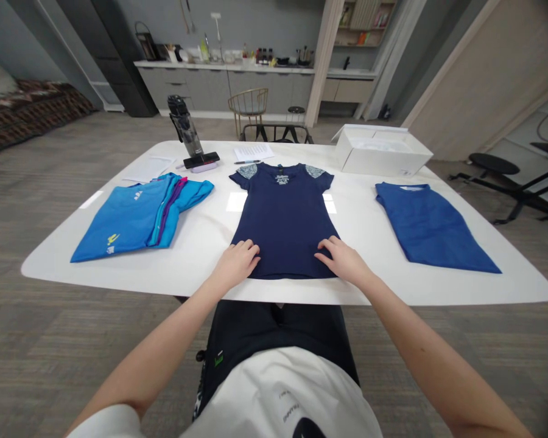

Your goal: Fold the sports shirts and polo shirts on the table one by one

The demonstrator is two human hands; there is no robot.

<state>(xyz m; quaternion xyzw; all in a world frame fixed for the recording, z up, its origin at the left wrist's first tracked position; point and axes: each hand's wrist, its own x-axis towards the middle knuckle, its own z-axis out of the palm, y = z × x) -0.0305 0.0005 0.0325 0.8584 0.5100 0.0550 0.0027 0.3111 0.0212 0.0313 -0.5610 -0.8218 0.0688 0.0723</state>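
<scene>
A dark navy T-shirt [287, 225] lies spread flat on the white table [201, 243], its neck facing away from me and its hem near the front edge. Patterned patches cover its shoulders, and small pale print shows below the collar. My left hand [238, 263] rests on the shirt's lower left side, fingers bent, with a gap between thumb and fingertips. At the lower right side, my right hand [344, 258] touches the cloth, its thumb and forefinger apart. Neither hand visibly grips the fabric.
Folded bright-blue shirts [128, 213] lie in a stack at left; a folded blue shirt [432, 228] lies at right. Toward the back are a handheld vacuum [189, 131], a pen [247, 162], papers [254, 151] and a white box [383, 151]. A chair [278, 131] stands beyond.
</scene>
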